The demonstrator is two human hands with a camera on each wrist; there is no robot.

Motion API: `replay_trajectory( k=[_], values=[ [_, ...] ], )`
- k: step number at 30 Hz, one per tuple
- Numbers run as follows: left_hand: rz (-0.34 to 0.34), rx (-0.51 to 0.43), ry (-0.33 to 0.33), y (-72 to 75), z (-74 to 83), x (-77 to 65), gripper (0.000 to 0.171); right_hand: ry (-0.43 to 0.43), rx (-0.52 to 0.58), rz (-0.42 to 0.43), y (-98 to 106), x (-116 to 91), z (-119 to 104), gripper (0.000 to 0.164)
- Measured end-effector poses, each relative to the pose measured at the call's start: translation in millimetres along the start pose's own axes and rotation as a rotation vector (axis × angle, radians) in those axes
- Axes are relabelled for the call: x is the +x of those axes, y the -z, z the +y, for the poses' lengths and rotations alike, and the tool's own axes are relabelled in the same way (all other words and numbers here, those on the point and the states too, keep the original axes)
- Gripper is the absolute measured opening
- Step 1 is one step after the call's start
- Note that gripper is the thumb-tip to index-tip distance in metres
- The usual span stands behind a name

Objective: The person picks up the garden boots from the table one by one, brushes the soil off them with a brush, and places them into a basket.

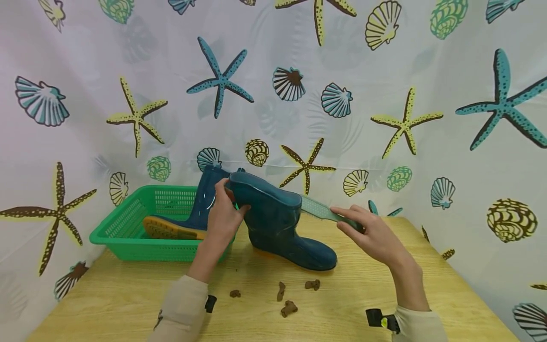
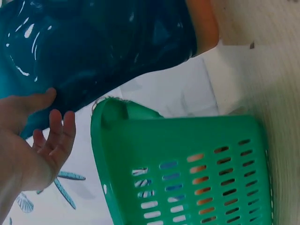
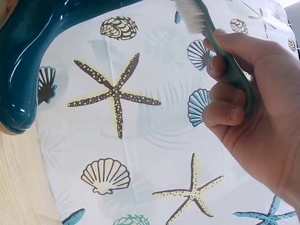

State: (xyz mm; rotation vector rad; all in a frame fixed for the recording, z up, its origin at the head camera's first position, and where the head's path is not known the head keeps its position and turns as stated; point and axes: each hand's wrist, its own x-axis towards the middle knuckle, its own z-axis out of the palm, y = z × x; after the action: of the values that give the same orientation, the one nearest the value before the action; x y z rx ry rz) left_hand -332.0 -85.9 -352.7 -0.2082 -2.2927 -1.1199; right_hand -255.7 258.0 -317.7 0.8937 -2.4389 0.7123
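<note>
A dark blue rubber boot (image 1: 273,216) with an orange sole is at mid-table, toe to the right, its shaft leaning left. My left hand (image 1: 225,211) holds the shaft near the top, thumb on its side, as the left wrist view also shows with the boot (image 2: 108,42). In my right hand (image 1: 376,232) is a green scrub brush (image 1: 320,209), gripped by its handle. The brush head is beside the right edge of the boot's shaft; contact is unclear. White bristles show on the brush (image 3: 192,16) in the right wrist view.
A green plastic basket (image 1: 158,256) stands at the left with a second blue boot (image 1: 202,197) lying in it, sole toward the left. Several brown clumps (image 1: 288,308) lie on the wooden table (image 1: 354,294) in front. A patterned sheet (image 1: 273,118) hangs behind and at the sides.
</note>
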Motion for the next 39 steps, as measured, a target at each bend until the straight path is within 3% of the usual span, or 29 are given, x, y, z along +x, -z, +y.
replay_trajectory(
  k=[4, 7, 11, 15, 18, 22, 28, 32, 35, 39],
  values=[
    [0.027, 0.030, 0.002, -4.7, 3.7, -2.9, 0.052, -0.017, 0.001, -0.017, -1, 1, -1, 0.037],
    [0.005, 0.052, -0.044, -1.5, 8.2, -3.9, 0.040, -0.036, -0.002, -0.030, -1, 2, -3, 0.038],
    [-0.117, 0.008, -0.151, 3.6, 18.2, -7.1, 0.033, -0.035, -0.003, -0.032, -2, 3, -4, 0.038],
    [-0.304, -0.060, -0.194, 5.8, 29.9, -12.0, 0.048, 0.011, -0.001, -0.030, -5, 4, -6, 0.038],
    [-0.395, -0.055, -0.170, 5.3, 35.0, -15.5, 0.063, 0.039, 0.008, -0.033, -8, 4, -6, 0.038],
    [-0.443, -0.006, -0.125, 3.4, 40.9, -19.3, 0.079, 0.029, 0.033, -0.055, -9, 4, -7, 0.038],
    [-0.481, 0.044, -0.109, -1.5, 50.7, -25.2, 0.095, -0.011, 0.049, -0.119, -10, 5, -10, 0.039],
    [-0.474, 0.081, -0.093, -6.7, 55.9, -29.4, 0.101, 0.007, 0.046, -0.126, -11, 6, -12, 0.039],
    [-0.460, 0.104, -0.070, -10.7, 60.5, -32.7, 0.102, 0.023, 0.038, -0.120, -11, 7, -13, 0.039],
    [-0.493, 0.091, -0.023, -15.5, 66.5, -37.0, 0.097, 0.023, 0.021, -0.125, -12, 8, -14, 0.040]
  ],
)
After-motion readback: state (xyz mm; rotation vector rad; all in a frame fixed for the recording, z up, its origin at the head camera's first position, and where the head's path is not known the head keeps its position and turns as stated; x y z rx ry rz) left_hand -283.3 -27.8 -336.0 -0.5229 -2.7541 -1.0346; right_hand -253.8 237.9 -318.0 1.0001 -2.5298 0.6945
